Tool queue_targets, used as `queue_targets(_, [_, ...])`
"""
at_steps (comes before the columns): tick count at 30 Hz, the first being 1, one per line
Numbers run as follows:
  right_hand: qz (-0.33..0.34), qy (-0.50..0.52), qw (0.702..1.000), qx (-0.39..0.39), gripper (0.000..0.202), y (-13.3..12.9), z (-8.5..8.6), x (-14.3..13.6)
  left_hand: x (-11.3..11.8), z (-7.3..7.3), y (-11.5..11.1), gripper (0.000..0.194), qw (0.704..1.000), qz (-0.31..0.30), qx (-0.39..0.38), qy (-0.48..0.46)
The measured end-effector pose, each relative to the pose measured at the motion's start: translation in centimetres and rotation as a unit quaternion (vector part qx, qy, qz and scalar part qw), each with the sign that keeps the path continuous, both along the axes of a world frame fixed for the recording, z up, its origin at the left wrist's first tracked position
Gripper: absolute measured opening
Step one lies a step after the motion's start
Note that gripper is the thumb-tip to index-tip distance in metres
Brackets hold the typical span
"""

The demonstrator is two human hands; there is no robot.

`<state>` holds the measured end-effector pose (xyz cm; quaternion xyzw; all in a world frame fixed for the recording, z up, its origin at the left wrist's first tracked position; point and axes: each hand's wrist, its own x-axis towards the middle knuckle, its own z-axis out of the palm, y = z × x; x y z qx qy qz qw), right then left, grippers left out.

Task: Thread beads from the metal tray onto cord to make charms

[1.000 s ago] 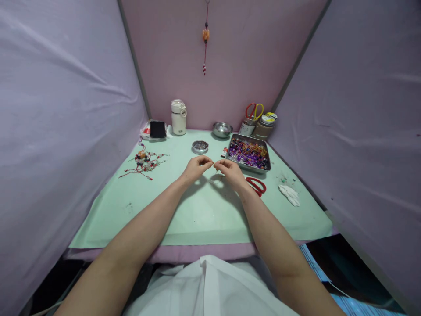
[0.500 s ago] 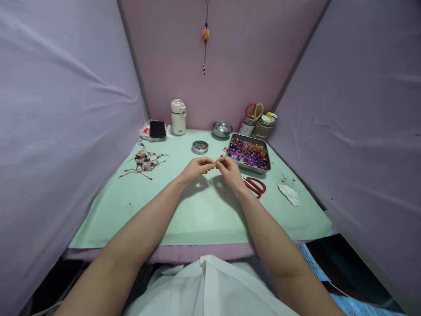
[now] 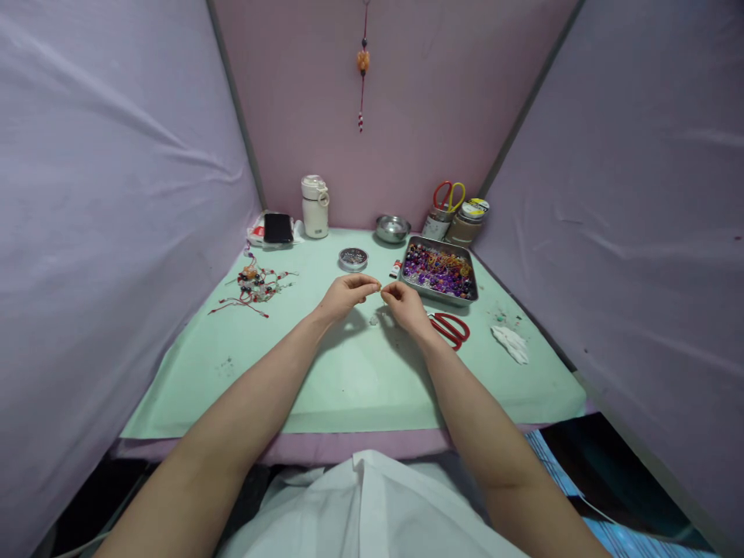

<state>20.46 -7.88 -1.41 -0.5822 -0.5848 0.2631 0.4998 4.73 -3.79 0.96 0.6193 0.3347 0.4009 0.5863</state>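
Over the middle of the table, my left hand and my right hand meet fingertip to fingertip, each closed in a pinch. A speck of yellowish material shows between them, too small to name. Below the fingers a small clear piece lies on the cloth. Red-handled scissors rest beside my right wrist, their blades partly hidden by it. Just beyond that hand stands a metal tray full of purple, dark and orange beads, with a small red and white object at its left side.
On the left lies a bundle of beaded red cords. Behind are a phone, a white bottle, a round bead dish, a steel bowl and jars. A crumpled white cloth lies right; a beaded pendant hangs on the back wall.
My fingertips have shifted slightly, and the right hand sits a little lower, with its fingers more curled. The red and white object shows more fully. Both hands stay pinched together.
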Motion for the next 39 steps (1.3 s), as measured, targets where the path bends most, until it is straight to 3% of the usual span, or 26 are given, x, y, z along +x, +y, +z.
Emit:
queue_targets(4, [-0.038,-0.032,0.998,0.05,0.013,-0.1,0.3,-0.1,0.0,-0.1,0.1,0.026,1.0,0.023,-0.007,0.01])
queue_targets(8, [-0.05,-0.069,0.985,0.148,0.011,-0.8,1.1,-0.7,-0.1,0.1,0.1,0.028,0.998,0.049,-0.031,0.009])
queue_targets(15, [0.043,-0.179,0.947,0.262,0.02,-1.7,1.3,-1.4,-0.1,0.3,-0.3,0.025,0.991,0.046,-0.119,-0.038])
queue_targets(22, [0.055,-0.304,0.918,0.25,0.039,-1.6,0.9,-1.5,0.0,0.0,-0.2,0.023,0.984,0.034,-0.171,-0.043])
queue_targets(30, [0.049,-0.324,0.906,0.268,0.015,-1.4,0.7,-1.7,0.1,-0.3,-0.2,0.019,0.98,0.004,-0.186,-0.065])
queue_targets(39, [0.118,-0.28,0.914,0.27,0.012,-2.1,1.1,-2.8,-0.1,-0.7,0.1,0.021,0.981,-0.005,-0.183,-0.068])
